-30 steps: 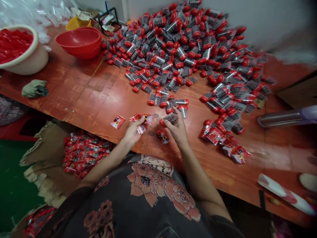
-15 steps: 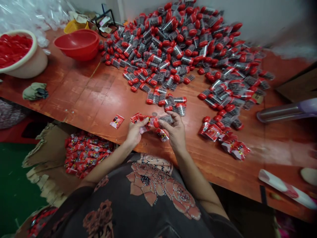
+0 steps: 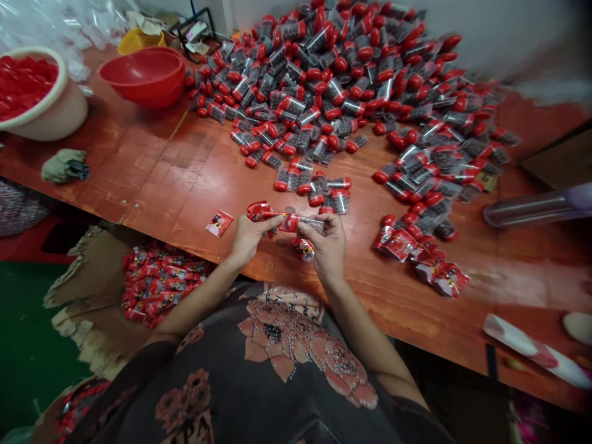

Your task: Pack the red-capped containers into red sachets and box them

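My left hand (image 3: 250, 237) is closed on small red printed sachets (image 3: 259, 211), thumb pressed along the top. Between the thumb and fingers of my right hand (image 3: 329, 243) is a small clear container with a red cap (image 3: 291, 222), its capped end against the sachets. Whether the cap sits inside a sachet I cannot tell. Below my hands a red wrapped piece (image 3: 304, 249) lies on the table. A flat red sachet (image 3: 219, 223) lies left of my left hand. A few red-capped containers (image 3: 340, 200) rest just beyond my right hand.
A large heap of red-capped containers (image 3: 333, 92) covers the table's back. Wrapped pieces (image 3: 441, 271) lie at right, near a clear tube (image 3: 531, 206). At left stand a red bowl (image 3: 143, 77) and a white tub (image 3: 60, 111). Below, a torn carton (image 3: 87, 283) holds red packs.
My right hand has brought the red-capped container level and against the sachets in my left hand. The two hands are closer in line. The view has shifted slightly.
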Demonstrator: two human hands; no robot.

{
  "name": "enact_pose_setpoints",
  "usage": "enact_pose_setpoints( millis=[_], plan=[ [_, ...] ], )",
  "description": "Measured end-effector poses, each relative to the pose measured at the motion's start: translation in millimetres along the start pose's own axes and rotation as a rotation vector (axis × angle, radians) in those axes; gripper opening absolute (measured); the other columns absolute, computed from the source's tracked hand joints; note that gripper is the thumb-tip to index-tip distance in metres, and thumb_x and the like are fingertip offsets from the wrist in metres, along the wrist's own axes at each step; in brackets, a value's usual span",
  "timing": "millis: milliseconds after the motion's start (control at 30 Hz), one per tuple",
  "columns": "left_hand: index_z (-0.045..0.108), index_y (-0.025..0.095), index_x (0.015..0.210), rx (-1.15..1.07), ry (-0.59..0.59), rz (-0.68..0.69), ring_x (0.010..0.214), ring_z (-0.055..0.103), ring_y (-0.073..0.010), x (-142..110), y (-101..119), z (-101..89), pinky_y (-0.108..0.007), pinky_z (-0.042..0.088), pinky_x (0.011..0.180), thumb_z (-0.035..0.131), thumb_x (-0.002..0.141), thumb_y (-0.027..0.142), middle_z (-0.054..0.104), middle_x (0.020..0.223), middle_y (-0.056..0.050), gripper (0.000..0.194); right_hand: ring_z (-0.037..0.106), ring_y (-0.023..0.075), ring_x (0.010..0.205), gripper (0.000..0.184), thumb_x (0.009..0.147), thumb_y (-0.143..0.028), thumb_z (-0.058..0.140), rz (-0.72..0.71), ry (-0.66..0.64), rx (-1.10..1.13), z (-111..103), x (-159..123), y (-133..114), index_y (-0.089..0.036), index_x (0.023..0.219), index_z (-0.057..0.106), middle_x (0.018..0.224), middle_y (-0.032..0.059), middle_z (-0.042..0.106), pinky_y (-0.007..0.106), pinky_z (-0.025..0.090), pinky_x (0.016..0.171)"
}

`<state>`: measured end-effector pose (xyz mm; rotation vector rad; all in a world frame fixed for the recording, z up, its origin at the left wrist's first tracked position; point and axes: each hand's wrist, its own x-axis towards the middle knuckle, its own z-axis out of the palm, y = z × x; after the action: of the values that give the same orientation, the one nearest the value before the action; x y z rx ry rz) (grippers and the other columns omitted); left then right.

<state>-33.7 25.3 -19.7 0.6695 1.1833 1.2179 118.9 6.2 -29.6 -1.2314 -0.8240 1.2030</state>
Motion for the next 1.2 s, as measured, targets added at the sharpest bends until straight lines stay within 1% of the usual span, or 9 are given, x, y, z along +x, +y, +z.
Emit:
enact_pose_setpoints(
  millis=[167, 233, 400, 533, 633, 800, 867, 1033, 1200],
  plan=[
    [0.07, 0.016, 0.071, 0.079, 0.01, 0.065, 0.052, 0.056, -0.0101, 4.7, 3.6, -2.0, -0.023, 0.047, 0.051, 0.087, 0.057, 0.032, 0.067, 0.065, 0.0, 0.028, 0.061, 0.0106, 0.066, 0.038, 0.068, -0.031, 0.078, 0.156, -0.025, 0.107, 3.2, -3.2, 2.6, -0.026, 0.085, 0.044, 0.086, -0.0032, 0.057, 0.028, 0.058, 0.062],
    [0.071, 0.016, 0.073, 0.092, 0.003, 0.068, 0.053, 0.056, -0.0104, 5.7, 3.9, -2.3, -0.023, 0.046, 0.051, 0.086, 0.058, 0.031, 0.067, 0.066, -0.001, 0.026, 0.06, 0.0104, 0.066, 0.039, 0.069, -0.032, 0.077, 0.185, -0.031, 0.134, 4.4, -5.0, 5.4, -0.026, 0.081, 0.041, 0.085, -0.0035, 0.056, 0.028, 0.057, 0.061],
    [0.071, 0.016, 0.073, 0.116, -0.051, 0.051, 0.053, 0.056, -0.0106, 7.4, 5.9, -4.5, -0.023, 0.045, 0.049, 0.087, 0.058, 0.03, 0.068, 0.068, -0.001, 0.026, 0.057, 0.0104, 0.071, 0.037, 0.072, -0.03, 0.075, 0.015, -0.003, 0.044, 6.1, -9.6, 11.1, -0.026, 0.078, 0.038, 0.087, -0.0031, 0.054, 0.027, 0.056, 0.065],
    [0.07, 0.016, 0.079, 0.135, -0.075, 0.064, 0.053, 0.057, -0.0111, 9.4, 7.0, -7.7, -0.024, 0.047, 0.049, 0.088, 0.054, 0.028, 0.067, 0.069, 0.0, 0.033, 0.056, 0.0109, 0.073, 0.034, 0.073, -0.029, 0.075, -0.073, 0.042, 0.031, 8.1, -12.2, 11.8, -0.025, 0.078, 0.041, 0.087, -0.0024, 0.054, 0.027, 0.053, 0.066],
    [0.07, 0.016, 0.084, 0.161, -0.079, 0.065, 0.052, 0.057, -0.0111, 10.8, 7.4, -9.5, -0.025, 0.048, 0.049, 0.089, 0.052, 0.028, 0.067, 0.069, 0.0, 0.039, 0.054, 0.0119, 0.077, 0.031, 0.073, -0.028, 0.074, -0.152, 0.088, -0.021, 9.7, -13.4, 12.0, -0.025, 0.077, 0.043, 0.086, -0.002, 0.054, 0.028, 0.051, 0.071],
    [0.068, 0.015, 0.085, 0.205, -0.078, 0.091, 0.051, 0.056, -0.0101, 9.8, 11.1, -8.7, -0.023, 0.047, 0.048, 0.089, 0.052, 0.029, 0.065, 0.066, 0.002, 0.041, 0.053, 0.0122, 0.081, 0.029, 0.074, -0.024, 0.074, -0.279, 0.141, -0.059, 11.5, -15.6, 12.3, -0.024, 0.075, 0.045, 0.086, -0.0021, 0.054, 0.029, 0.05, 0.078],
    [0.068, 0.016, 0.086, 0.204, -0.066, 0.102, 0.052, 0.056, -0.0101, 8.3, 12.1, -7.1, -0.023, 0.048, 0.048, 0.089, 0.052, 0.029, 0.066, 0.068, 0.002, 0.042, 0.054, 0.0121, 0.081, 0.03, 0.074, -0.025, 0.074, -0.256, 0.146, -0.028, 13.3, -16.9, 12.9, -0.024, 0.076, 0.045, 0.087, -0.0021, 0.053, 0.029, 0.051, 0.076],
    [0.069, 0.016, 0.087, 0.213, -0.046, 0.086, 0.052, 0.057, -0.0109, 5.6, 11.2, -4.8, -0.024, 0.049, 0.049, 0.09, 0.05, 0.029, 0.067, 0.068, 0.001, 0.044, 0.056, 0.0114, 0.075, 0.032, 0.075, -0.029, 0.072, -0.075, 0.117, 0.139, 18.7, -18.7, 17.0, -0.025, 0.079, 0.04, 0.09, -0.002, 0.052, 0.029, 0.055, 0.067],
    [0.068, 0.016, 0.076, 0.166, -0.043, 0.13, 0.056, 0.059, -0.011, 6.3, 10.9, -7.1, -0.024, 0.05, 0.053, 0.087, 0.057, 0.027, 0.067, 0.07, -0.001, 0.029, 0.059, 0.0113, 0.075, 0.032, 0.074, -0.029, 0.074, 0.021, 0.011, 0.185, 17.4, -18.8, 19.4, -0.025, 0.08, 0.043, 0.092, -0.0025, 0.053, 0.028, 0.056, 0.065]
  ],
)
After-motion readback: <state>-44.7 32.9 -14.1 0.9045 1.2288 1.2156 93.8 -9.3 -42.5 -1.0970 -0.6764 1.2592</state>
